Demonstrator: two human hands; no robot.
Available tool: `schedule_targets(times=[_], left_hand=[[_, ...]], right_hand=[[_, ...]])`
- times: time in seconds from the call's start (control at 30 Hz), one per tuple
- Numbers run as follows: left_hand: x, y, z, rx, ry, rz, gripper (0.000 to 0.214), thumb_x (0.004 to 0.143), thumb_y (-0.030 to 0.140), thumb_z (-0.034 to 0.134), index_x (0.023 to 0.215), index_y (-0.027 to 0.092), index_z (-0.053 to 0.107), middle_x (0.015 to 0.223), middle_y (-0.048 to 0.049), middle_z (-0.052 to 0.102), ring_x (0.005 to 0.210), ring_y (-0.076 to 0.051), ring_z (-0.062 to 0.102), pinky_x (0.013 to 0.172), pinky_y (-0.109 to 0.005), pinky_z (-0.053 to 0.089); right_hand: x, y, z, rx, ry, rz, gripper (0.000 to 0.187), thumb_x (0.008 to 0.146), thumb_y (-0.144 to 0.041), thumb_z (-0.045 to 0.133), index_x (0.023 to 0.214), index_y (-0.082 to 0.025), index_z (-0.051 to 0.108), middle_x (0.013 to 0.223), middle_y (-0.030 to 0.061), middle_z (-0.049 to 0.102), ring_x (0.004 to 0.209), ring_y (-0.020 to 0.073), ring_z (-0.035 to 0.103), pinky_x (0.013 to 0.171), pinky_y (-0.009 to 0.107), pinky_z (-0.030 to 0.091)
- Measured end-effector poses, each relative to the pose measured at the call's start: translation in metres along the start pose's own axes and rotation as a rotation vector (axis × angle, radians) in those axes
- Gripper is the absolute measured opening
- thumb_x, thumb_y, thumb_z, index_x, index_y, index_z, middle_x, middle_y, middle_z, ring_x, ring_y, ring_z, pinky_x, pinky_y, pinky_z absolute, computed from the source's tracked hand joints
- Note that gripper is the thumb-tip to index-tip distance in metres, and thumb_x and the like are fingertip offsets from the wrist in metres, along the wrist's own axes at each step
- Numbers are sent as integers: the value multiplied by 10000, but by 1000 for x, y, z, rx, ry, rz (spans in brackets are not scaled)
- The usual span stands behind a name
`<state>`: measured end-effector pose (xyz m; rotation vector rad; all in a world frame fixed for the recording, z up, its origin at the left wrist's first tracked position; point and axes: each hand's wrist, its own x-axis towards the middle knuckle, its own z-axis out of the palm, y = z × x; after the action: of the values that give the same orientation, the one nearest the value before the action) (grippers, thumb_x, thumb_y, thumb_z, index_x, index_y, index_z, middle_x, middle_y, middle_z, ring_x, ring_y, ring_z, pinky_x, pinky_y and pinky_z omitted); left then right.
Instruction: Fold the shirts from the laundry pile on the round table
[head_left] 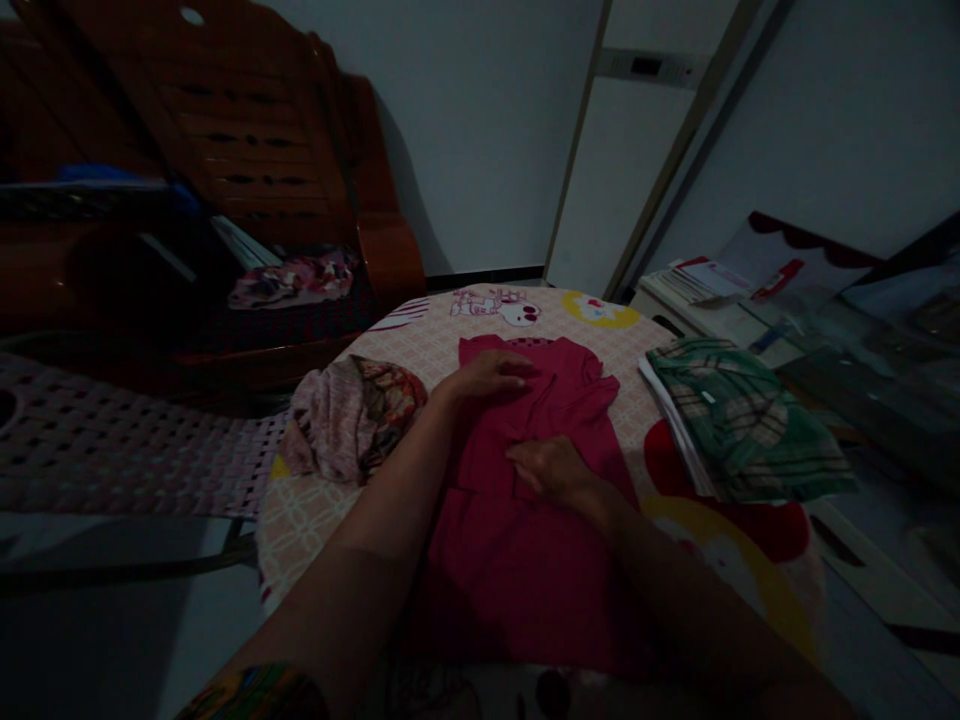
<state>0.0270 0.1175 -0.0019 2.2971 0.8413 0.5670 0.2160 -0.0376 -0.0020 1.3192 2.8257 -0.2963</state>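
Note:
A dark pink garment point(525, 580), looking like a short-sleeved top, lies spread on the round table, creased across its middle. My left hand point(491, 373) rests on its upper left part, fingers stretched out and slightly apart. Lower and to the right, my right hand point(553, 470) lies on the middle of the cloth, fingers pointing left and loosely bent against the fabric. Neither hand visibly grips the cloth. Beside my left forearm sits a crumpled bundle of mauve and floral cloth point(334, 415). Folded green plaid clothing point(750, 420) is stacked at the right edge.
A patterned cloth covers the round table point(420, 335). To the left stand a woven chair point(135, 440) and a carved wooden bench point(247, 130) with floral fabric on it. Papers point(709, 280) lie on a white cabinet at right, near a tall white appliance point(622, 170).

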Motion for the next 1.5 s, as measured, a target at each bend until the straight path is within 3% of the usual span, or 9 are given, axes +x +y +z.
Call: schedule_targets(times=[0.23, 0.33, 0.43, 0.6, 0.73, 0.93, 1.27, 1.4, 1.5], left_hand=[[3, -10, 25, 158, -110, -28, 560, 875, 256, 645, 1425, 187, 570, 1548, -114, 482, 1432, -249, 447, 1196, -391, 327], [2, -14, 26, 174, -112, -15, 561, 896, 273, 633, 1442, 179, 550, 1561, -128, 461, 1448, -244, 427, 1202, -392, 318], [2, -16, 26, 172, -99, -3, 546, 898, 267, 629, 1436, 209, 556, 1554, -105, 475, 1444, -230, 431, 1203, -390, 318], [2, -13, 29, 149, -68, -16, 554, 883, 235, 619, 1431, 184, 553, 1527, -105, 510, 1417, -228, 466, 1190, -384, 341], [3, -5, 30, 128, 20, -12, 445, 932, 241, 528, 1365, 166, 600, 1428, -115, 608, 1315, -237, 563, 1130, -389, 415], [6, -2, 30, 73, 70, 38, 323, 892, 124, 480, 1133, 159, 691, 1245, -103, 707, 1173, -230, 642, 1046, -368, 492], [7, -15, 39, 308, -12, 86, 496, 913, 138, 475, 1396, 160, 584, 1492, -134, 543, 1410, -227, 478, 1191, -431, 354], [7, -17, 39, 312, -15, 84, 507, 928, 176, 482, 1431, 171, 547, 1516, -133, 516, 1422, -221, 462, 1192, -418, 348], [7, -20, 39, 301, -24, 73, 517, 938, 214, 493, 1453, 187, 521, 1529, -127, 502, 1426, -223, 455, 1186, -422, 350]], right_hand=[[-1, -7, 0, -25, 51, -31, 181, 931, -155, 534, 938, -169, 714, 894, 77, 762, 722, 159, 654, 571, 268, 300], [-4, -6, 2, 19, 66, -66, 157, 919, -169, 564, 880, -179, 715, 871, 64, 762, 703, 152, 645, 583, 260, 317], [-5, -2, 6, 107, 191, -61, 175, 938, -228, 574, 844, -189, 716, 852, 50, 764, 724, 153, 661, 636, 250, 374], [-3, 7, 9, 141, 408, 137, 224, 956, -247, 558, 1101, -180, 714, 1017, 93, 773, 834, 180, 702, 720, 251, 445], [-2, 10, 9, 108, 308, 235, 257, 946, -222, 565, 1161, -201, 704, 1058, 93, 771, 866, 197, 714, 733, 257, 463], [-1, 12, 12, 77, 281, 158, 230, 944, -194, 529, 1068, -194, 723, 1007, 86, 772, 867, 184, 701, 736, 248, 455], [-4, 3, -1, -34, 92, 95, 164, 912, -201, 569, 970, -174, 720, 925, 96, 764, 786, 200, 685, 651, 272, 386], [-5, 10, 1, 95, 233, 112, 185, 952, -251, 554, 899, -186, 720, 889, 62, 766, 780, 177, 687, 680, 257, 405], [-5, 21, 5, 138, 415, 237, 222, 992, -258, 506, 947, -183, 711, 956, 71, 765, 845, 173, 693, 746, 251, 430]])
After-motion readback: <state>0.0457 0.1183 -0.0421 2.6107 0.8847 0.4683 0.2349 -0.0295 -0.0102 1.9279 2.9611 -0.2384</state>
